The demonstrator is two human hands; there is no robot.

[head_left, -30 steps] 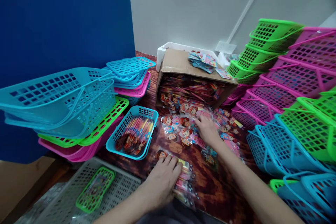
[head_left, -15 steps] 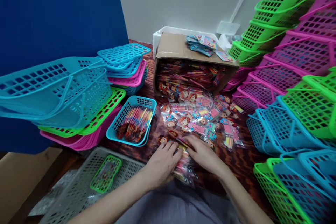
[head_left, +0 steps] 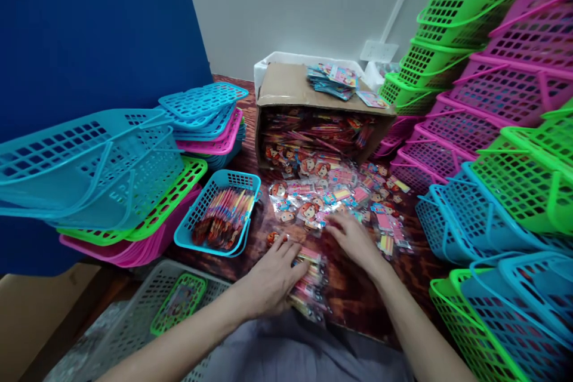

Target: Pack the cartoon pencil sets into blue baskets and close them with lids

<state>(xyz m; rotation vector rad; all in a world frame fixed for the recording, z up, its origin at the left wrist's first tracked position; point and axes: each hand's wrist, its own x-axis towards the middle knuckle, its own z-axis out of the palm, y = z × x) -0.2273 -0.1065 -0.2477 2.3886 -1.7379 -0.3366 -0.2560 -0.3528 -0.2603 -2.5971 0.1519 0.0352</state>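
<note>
Near the table's front edge, my left hand (head_left: 276,277) is closed around a row of clear cartoon-girl packets (head_left: 313,277), thumb across the top and fingers along the left side. The packets are lined up face to face and show pink and yellow sticks. My right hand (head_left: 353,242) is open, fingertips at the near edge of a loose spread of similar packets (head_left: 308,212); I see nothing held in it. A blue basket (head_left: 185,239) to the left holds a neat row of packets.
Behind the loose packets, a cardboard box (head_left: 286,86) lies open toward me, full of packets, with flat picture packs (head_left: 333,80) on top. Stacked baskets (head_left: 452,143) rise at right, more baskets (head_left: 89,161) at left. A grey crate (head_left: 138,304) sits low at front left.
My right hand has moved from the row in front of me up and right to the loose packets. My left hand stays on the row. The view has shifted slightly.
</note>
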